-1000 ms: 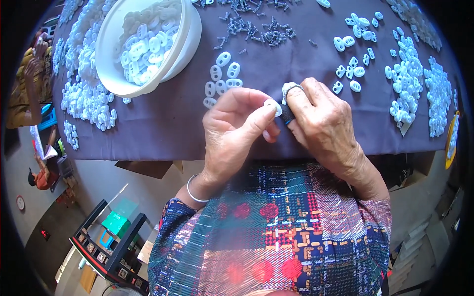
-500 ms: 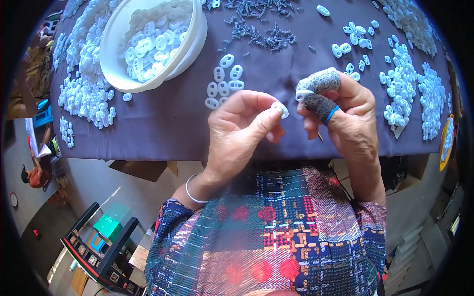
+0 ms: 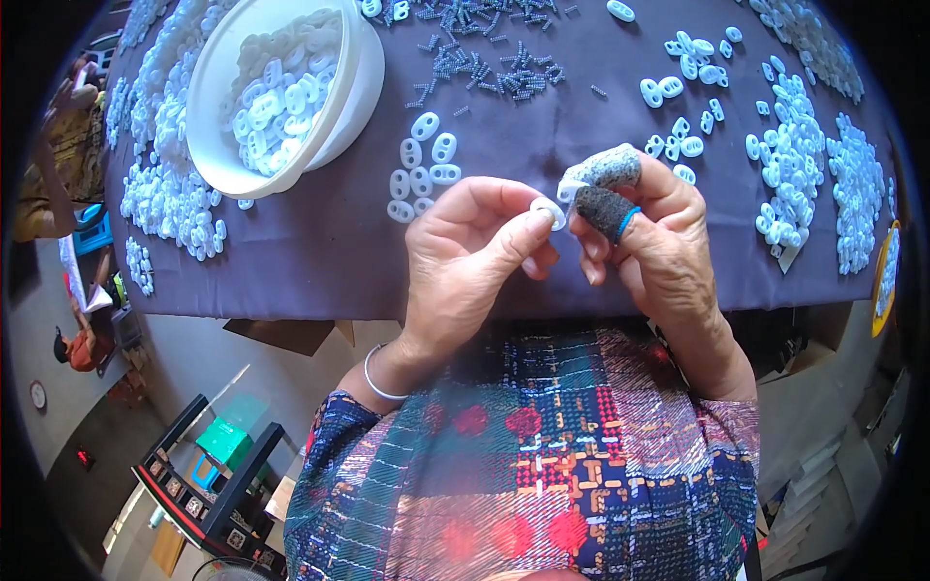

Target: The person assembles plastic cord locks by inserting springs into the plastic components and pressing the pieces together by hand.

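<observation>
Between the thumb and fingers of my left hand is a white oval cord-lock shell. My right hand, close beside it, pinches a small white cord-lock plunger with a hole in its side. A light grey cover wraps the right forefinger and a dark, blue-edged one the thumb. The two pieces are near each other; whether they touch is hard to tell. Beyond my left hand lie several white two-hole cord locks. Small metal springs are scattered farther off.
A white plastic bowl of two-hole pieces stands at the far left, beside a large heap of white pieces. Loose pieces and more heaps lie right. A yellow-rimmed tray sits at the right edge of the dark tablecloth.
My right hand has moved left and slightly up, bringing its plunger nearer the shell. The left hand stays nearly still. The whole table view has shifted slightly.
</observation>
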Demonstrator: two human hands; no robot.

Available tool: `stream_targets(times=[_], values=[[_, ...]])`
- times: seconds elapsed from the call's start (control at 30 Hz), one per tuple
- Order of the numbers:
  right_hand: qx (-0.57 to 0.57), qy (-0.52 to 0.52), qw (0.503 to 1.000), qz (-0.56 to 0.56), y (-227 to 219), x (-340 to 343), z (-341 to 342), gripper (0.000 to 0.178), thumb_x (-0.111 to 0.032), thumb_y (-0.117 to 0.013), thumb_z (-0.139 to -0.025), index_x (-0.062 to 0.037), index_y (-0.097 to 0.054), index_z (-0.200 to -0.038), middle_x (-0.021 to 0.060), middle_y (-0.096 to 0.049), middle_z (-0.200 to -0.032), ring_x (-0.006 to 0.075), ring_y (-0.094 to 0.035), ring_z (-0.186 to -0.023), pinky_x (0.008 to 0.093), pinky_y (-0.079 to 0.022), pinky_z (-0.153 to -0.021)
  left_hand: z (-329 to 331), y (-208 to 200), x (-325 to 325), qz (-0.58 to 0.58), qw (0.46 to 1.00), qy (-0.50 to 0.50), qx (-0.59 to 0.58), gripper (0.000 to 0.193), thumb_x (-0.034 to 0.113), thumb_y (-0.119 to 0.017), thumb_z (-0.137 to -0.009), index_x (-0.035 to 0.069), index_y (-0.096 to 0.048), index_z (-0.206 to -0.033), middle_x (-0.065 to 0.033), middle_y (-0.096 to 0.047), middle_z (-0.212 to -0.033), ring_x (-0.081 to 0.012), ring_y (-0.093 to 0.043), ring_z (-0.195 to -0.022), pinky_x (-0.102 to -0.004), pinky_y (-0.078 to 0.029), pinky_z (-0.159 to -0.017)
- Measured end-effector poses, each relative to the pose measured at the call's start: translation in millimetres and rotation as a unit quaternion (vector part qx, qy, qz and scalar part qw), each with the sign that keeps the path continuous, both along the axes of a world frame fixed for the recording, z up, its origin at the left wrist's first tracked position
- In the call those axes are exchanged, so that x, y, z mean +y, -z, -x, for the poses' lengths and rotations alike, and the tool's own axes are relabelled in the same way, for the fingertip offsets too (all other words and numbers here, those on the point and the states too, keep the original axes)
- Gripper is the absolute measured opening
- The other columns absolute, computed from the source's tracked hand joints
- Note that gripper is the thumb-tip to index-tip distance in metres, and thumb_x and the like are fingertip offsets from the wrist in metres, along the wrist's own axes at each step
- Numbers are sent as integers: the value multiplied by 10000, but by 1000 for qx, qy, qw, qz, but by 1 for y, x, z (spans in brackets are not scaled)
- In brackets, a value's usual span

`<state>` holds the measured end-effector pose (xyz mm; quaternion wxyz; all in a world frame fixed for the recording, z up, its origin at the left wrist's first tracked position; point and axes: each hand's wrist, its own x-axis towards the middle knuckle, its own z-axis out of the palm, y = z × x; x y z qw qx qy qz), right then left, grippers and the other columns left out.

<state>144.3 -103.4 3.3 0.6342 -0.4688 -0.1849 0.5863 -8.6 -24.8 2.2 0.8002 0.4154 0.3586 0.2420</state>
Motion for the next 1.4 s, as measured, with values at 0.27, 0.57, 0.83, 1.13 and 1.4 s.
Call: stream_targets(times=[0.27, 0.57, 0.83, 1.13, 1.4], values=[[-33, 42, 999, 4, -1, 3, 4, 219, -87, -605, -856, 35, -592, -1037, 101, -643, -879, 80, -546, -591, 215, -435, -453, -1, -1, 0, -10, 1000, 5, 21, 141, 56, -620, -854, -8, -581, -973, -80, -644, -839, -124, -614, -663, -247, -507, -584], [-59, 40, 997, 33, -1, 3, 8, 132, -39, -577, -834, -29, -640, -950, 1, -639, -803, 17, -498, -560, 160, -401, -482, 1, -1, 1, 2, 1000, 2, 4, 164, 34, -647, -836, -18, -591, -981, -87, -648, -875, -128, -634, -720, -219, -505, -601], [-183, 19, 983, 8, -3, 1, 8, 153, -49, -580, -864, 17, -614, -998, 38, -607, -781, 38, -499, -577, 168, -386, -451, -1, 0, -2, -25, 999, -26, 4, 129, 34, -625, -846, -5, -586, -962, -96, -659, -848, -133, -625, -652, -254, -514, -574], [-438, -72, 894, -62, -4, 0, -9, 162, 27, -593, -734, 27, -605, -895, 29, -560, -747, 87, -506, -629, 222, -400, -546, 2, 1, -1, -8, 1000, -9, -9, 160, 0, -643, -829, -29, -584, -975, -97, -646, -871, -131, -633, -717, -220, -509, -612], [-526, -100, 840, -86, -11, 5, -15, 175, -18, -615, -636, 27, -562, -797, 78, -471, -678, 172, -434, -539, 286, -332, -489, 2, 1, -1, -17, 1000, -9, -2, 161, -2, -641, -830, -31, -589, -979, -95, -647, -871, -129, -634, -714, -216, -513, -614]])
